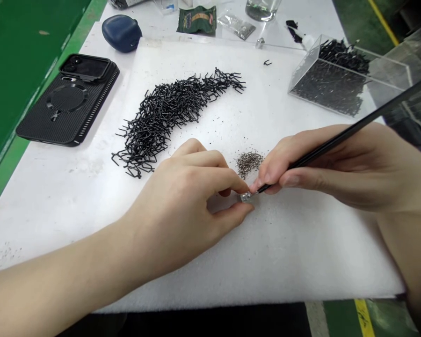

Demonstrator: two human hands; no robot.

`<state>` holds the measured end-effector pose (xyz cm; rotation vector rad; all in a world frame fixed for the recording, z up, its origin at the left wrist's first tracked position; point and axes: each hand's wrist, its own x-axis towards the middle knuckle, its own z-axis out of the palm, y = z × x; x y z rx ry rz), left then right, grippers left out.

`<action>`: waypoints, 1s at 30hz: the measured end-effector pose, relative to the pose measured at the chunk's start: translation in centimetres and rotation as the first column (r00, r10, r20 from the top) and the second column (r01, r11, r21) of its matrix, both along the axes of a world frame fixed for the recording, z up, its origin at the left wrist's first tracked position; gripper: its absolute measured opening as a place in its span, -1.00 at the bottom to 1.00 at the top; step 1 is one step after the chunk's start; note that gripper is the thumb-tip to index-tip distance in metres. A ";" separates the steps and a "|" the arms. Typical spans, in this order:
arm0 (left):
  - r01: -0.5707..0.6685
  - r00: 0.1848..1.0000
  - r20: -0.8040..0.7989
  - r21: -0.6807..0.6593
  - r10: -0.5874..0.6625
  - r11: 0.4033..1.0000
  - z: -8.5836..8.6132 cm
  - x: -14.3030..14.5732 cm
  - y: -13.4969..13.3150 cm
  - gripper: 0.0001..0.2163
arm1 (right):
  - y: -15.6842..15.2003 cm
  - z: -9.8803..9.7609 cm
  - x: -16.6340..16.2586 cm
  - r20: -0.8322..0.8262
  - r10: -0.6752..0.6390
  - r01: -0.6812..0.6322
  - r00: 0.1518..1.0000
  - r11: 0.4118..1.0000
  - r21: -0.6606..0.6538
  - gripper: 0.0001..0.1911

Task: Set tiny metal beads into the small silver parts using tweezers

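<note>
My left hand (189, 196) pinches a tiny silvery metal part (246, 197) between thumb and forefinger just above the white foam mat (301, 252). My right hand (330, 164) grips a long thin black rod (354, 128) like a pen, its tip touching that part. Right behind the fingertips lies a small heap of tiny grey metal bits (249, 161). A long curved pile of black wire clips (171, 112) spreads over the mat's middle, to the left of and behind my left hand.
A clear plastic box (340, 79) with black clips stands tilted at the back right. A phone in a black case (70, 100) lies at the left, a dark blue pouch (122, 32) behind it. A green packet (197, 19), a small bag and a glass sit along the far edge.
</note>
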<state>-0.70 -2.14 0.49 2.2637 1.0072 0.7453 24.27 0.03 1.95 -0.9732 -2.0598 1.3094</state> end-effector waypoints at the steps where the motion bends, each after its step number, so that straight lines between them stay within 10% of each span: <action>1: 0.001 1.000 0.002 0.005 -0.001 1.000 -0.1 0.0 0.0 -0.92 | 0.0 0.0 0.0 -0.002 -0.004 0.004 1.000 1.000 0.001 -0.93; 30: -0.006 1.000 -0.022 -0.001 0.006 1.000 0.3 0.0 0.0 -0.93 | 0.0 0.1 0.1 -0.059 -0.004 0.005 0.998 1.000 0.018 -0.95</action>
